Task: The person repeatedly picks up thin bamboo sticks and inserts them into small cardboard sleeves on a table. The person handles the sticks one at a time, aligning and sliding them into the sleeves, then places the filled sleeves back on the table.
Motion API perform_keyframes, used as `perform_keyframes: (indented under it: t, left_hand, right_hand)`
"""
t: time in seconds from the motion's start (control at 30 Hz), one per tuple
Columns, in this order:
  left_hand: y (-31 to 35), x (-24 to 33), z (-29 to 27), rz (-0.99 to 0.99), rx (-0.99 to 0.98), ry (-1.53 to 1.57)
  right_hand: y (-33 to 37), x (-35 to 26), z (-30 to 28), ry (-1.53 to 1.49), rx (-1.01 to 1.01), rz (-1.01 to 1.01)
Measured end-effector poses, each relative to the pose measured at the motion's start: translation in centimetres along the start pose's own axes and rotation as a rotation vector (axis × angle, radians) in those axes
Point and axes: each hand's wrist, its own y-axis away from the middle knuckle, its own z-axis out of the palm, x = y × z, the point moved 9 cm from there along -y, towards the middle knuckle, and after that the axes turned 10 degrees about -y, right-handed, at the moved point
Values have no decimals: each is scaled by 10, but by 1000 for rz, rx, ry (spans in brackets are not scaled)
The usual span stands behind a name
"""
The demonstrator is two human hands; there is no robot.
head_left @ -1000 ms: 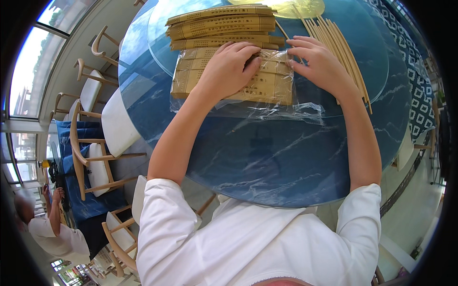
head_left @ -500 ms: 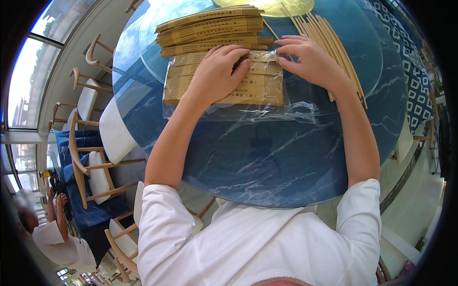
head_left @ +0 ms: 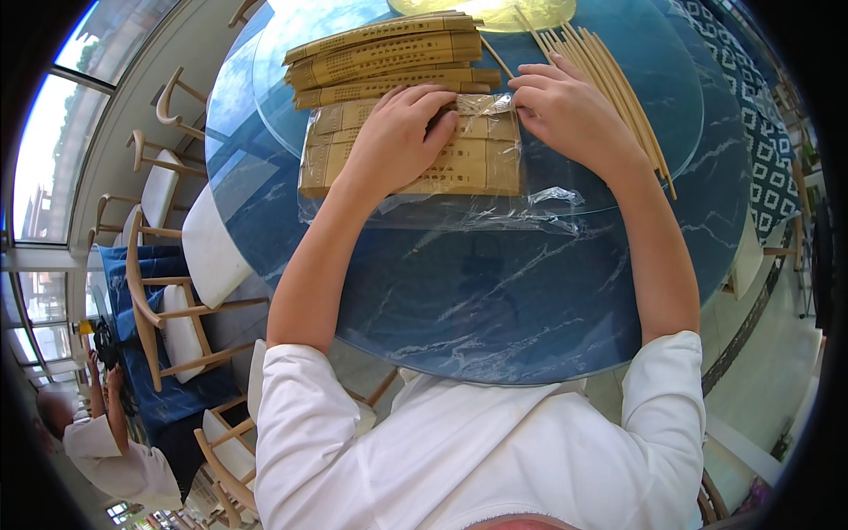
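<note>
Printed brown paper chopstick sleeves lie stacked in a clear plastic bag [head_left: 552, 212] on the blue table. My left hand [head_left: 408, 132] rests over the packet of sleeves [head_left: 459, 172], its fingers curled at the far edge and its thumb bent toward them. At the bag's far right corner, my right hand [head_left: 570, 110] has its fingers bent together on the crinkled plastic. Both hands appear to grip the bag, though the exact contact at the fingertips is partly hidden. Just beyond the packet lies a loose pile of more sleeves [head_left: 389, 60].
Several wooden chopsticks [head_left: 623, 97] lie fanned on the glass turntable [head_left: 685, 106], right of my right hand. A yellow round item [head_left: 521, 13] sits at the far side. Wooden chairs [head_left: 181, 300] stand to the left, where another person [head_left: 115, 442] works at a blue-covered table.
The fingers of my right hand have drawn closer together at the bag's corner. My left hand stays on the packet with hardly any movement.
</note>
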Motion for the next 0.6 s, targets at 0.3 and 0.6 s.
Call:
perform_keyframes:
  t: [0.3, 0.6]
  left_hand:
    - [1, 2, 0, -13, -10, -20]
    - [-8, 29, -34, -78, 126, 492]
  right_hand:
    - [11, 44, -99, -207, 226, 505]
    - [30, -12, -196, -318, 870, 45]
